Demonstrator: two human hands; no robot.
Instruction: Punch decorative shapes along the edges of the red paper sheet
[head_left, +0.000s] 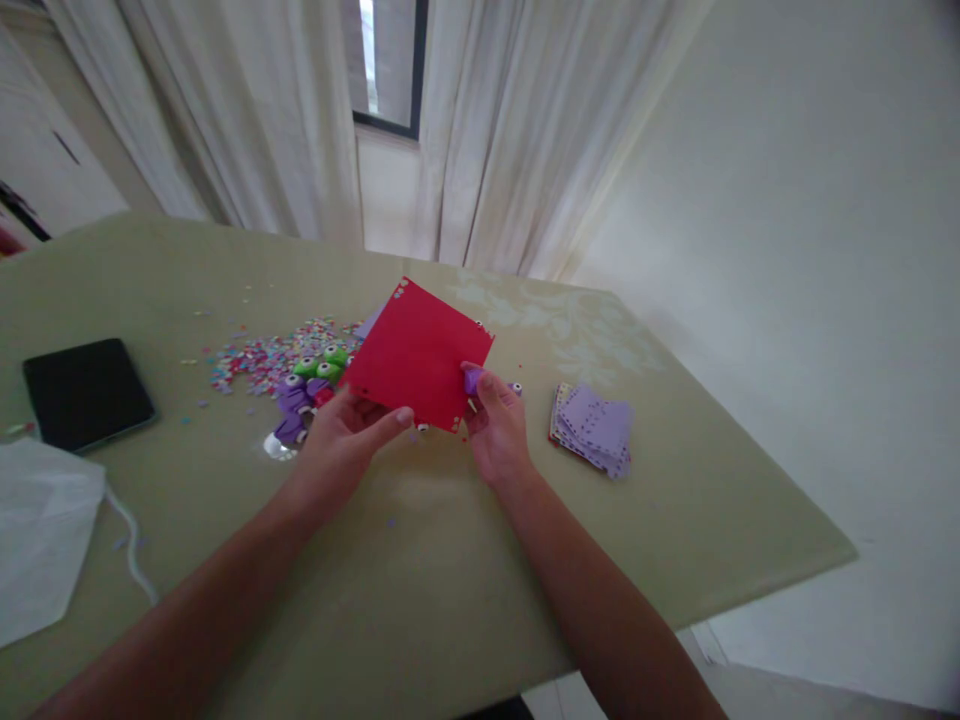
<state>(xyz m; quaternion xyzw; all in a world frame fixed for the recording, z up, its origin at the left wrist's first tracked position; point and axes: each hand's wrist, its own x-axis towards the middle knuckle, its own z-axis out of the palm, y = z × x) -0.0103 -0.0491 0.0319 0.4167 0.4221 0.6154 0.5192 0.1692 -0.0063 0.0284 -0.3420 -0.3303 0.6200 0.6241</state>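
Observation:
A square sheet of red paper [420,350] is held up over the table, with small punched holes near its corners. My left hand [341,435] is closed on the sheet's lower left edge, thumb in front and fingers behind. In my right hand [496,425] is a small purple hole punch [472,380], gripped at the paper's right corner; the fingers hide most of it. Left of the sheet lie several purple punches [292,400] and green punches [319,368] with googly eyes, partly covered by the paper and my left hand.
Colourful paper confetti [262,360] is heaped at the left. To the right sits a stack of punched purple paper squares [596,425]. A black tablet [88,392] and a white mask-like item with a cord [45,530] lie on the green-covered table [420,620]. Curtains [262,120] hang behind.

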